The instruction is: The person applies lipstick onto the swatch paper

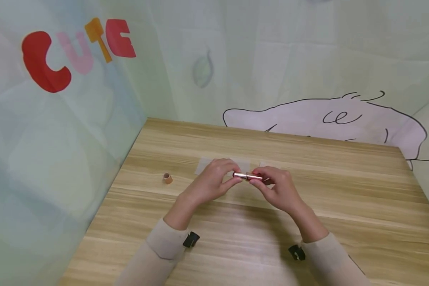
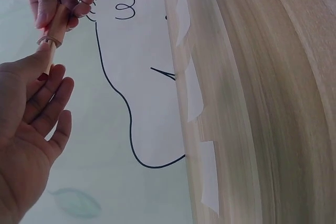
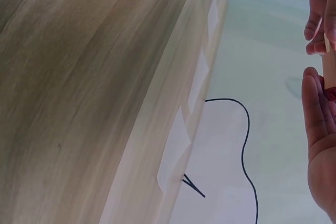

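Observation:
Both hands meet over the middle of the table at a slim rose-gold lipstick tube [image 1: 247, 176], held level between them with a raised ring about its middle. My left hand [image 1: 211, 179] pinches its left end between thumb and fingers. The other end is gripped by my right hand [image 1: 279, 190], whose fingertips cover part of it. Dark red shows at the tube's end by the left fingers in the left wrist view, and by the right fingers in the right wrist view. A small hollow copper-coloured cap [image 1: 168, 178] lies on the table, left of the left hand.
The wood-grain table [image 1: 135, 222] ends at fabric walls on the left and back. Pale strips [image 2: 209, 177] lie along its back part. A black device [image 1: 191, 240] sits at the left cuff, another [image 1: 297, 252] at the right.

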Demonstrator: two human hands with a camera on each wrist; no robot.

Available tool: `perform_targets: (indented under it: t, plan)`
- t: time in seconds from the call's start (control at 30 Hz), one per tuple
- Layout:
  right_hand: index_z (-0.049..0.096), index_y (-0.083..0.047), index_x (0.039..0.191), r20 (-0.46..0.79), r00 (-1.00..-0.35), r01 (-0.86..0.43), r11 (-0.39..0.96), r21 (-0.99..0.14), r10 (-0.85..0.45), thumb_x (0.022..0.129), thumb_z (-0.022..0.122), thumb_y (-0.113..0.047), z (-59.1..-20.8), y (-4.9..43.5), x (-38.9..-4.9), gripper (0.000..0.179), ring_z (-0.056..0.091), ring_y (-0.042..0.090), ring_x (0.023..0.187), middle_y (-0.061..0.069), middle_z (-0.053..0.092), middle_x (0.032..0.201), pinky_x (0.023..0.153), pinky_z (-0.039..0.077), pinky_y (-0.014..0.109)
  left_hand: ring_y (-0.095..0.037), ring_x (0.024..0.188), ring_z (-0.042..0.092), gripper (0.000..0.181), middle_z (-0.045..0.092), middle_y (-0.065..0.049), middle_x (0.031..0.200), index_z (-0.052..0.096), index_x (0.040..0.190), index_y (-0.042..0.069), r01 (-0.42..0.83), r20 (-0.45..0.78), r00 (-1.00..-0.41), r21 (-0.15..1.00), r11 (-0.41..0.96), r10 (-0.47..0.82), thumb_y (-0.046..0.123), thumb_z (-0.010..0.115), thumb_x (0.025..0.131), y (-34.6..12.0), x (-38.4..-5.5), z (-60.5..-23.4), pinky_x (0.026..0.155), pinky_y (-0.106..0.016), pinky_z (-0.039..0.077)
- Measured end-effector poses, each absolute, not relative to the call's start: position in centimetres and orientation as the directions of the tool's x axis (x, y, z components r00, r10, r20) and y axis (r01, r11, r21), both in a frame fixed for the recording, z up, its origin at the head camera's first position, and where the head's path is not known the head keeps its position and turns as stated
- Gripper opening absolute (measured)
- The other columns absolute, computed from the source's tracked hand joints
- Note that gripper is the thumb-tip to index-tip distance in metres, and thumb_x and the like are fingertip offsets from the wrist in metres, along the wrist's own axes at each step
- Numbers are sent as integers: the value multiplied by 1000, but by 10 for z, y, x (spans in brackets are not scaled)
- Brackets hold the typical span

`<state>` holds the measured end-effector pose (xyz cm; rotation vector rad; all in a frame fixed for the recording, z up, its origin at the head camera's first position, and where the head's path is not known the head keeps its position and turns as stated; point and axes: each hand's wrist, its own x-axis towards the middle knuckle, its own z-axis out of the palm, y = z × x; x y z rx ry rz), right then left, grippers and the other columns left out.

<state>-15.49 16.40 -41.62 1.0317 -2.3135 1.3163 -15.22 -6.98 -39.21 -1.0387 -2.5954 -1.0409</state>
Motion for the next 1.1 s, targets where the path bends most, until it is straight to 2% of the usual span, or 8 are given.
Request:
perform_targets:
  t: [0.23,0.47,0.63,0.8,1.1]
  plan:
    - [74,-3,97,535,-729,-668,272,-693,-427,81,80,7,-415,163,-154,20,65,10,66,4,73,84,59,56,21,-13,97,64,7,69,3,97,70,96,10,658,390,-745,560,503,541,16,74,94,-70,-151,-392,96,-36,50]
    - [73,-2,97,389,-822,-504,214,-837,-415,90,73,4,-411,163,-151,9,66,18,64,5,71,80,58,58,28,-14,98,63,7,69,2,97,69,95,9,681,429,-726,558,475,537,13,75,93,-70,-151,-393,94,-34,51]
    - [73,0,98,321,-857,-425,202,-882,-402,93,70,1,-412,163,-151,6,69,23,65,8,71,81,59,60,36,-14,98,63,8,70,1,97,70,95,9,692,446,-717,546,473,535,12,76,92,-70,-151,-392,94,-34,50]
    - [72,3,100,280,-874,-374,184,-909,-396,94,68,2,-411,163,-151,7,70,25,66,10,71,82,61,60,33,-15,98,63,8,70,1,98,70,96,8,705,464,-707,529,473,534,12,76,92,-70,-150,-391,95,-34,50]
    - [70,6,103,204,-911,-271,146,-951,-359,96,67,0,-408,161,-148,11,69,16,66,5,70,81,64,59,30,-15,97,63,10,70,0,97,70,96,8,733,519,-680,500,462,517,11,77,90,-70,-149,-392,95,-35,50]
